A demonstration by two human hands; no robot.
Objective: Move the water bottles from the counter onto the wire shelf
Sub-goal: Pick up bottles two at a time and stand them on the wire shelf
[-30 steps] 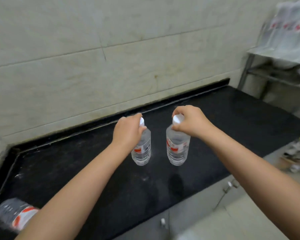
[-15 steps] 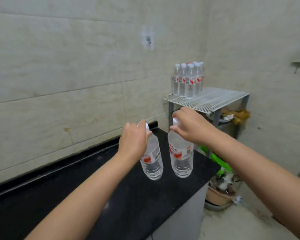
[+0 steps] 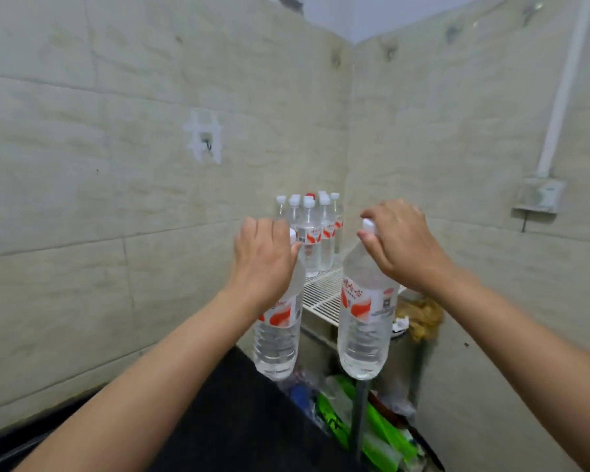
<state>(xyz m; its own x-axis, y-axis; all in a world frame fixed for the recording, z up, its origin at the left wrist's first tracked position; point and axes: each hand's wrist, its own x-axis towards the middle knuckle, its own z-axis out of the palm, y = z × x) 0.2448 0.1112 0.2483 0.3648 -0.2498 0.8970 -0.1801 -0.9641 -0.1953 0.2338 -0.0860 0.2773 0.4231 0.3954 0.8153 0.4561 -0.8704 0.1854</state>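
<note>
My left hand (image 3: 264, 258) grips the cap end of a clear water bottle (image 3: 278, 335) with a red-and-white label, which hangs in the air past the end of the black counter (image 3: 246, 424). A second, matching water bottle (image 3: 365, 321) dangles from my right hand (image 3: 401, 243), held by its white cap. Both bottles hang upright in front of the white wire shelf (image 3: 322, 292). Several more bottles (image 3: 312, 229) stand grouped at the shelf's back corner against the wall.
The shelf sits in the corner of two tiled walls. Under it lie yellowish clutter (image 3: 421, 316), green plastic items (image 3: 378, 434) and other odds and ends. A wall hook (image 3: 206, 143) and a pipe with a junction box (image 3: 539, 195) are mounted above.
Both hands have lifted the bottles off the counter and carried them right, toward the wire shelf. The view has swung to the corner, and the shelf is now directly behind the bottles.
</note>
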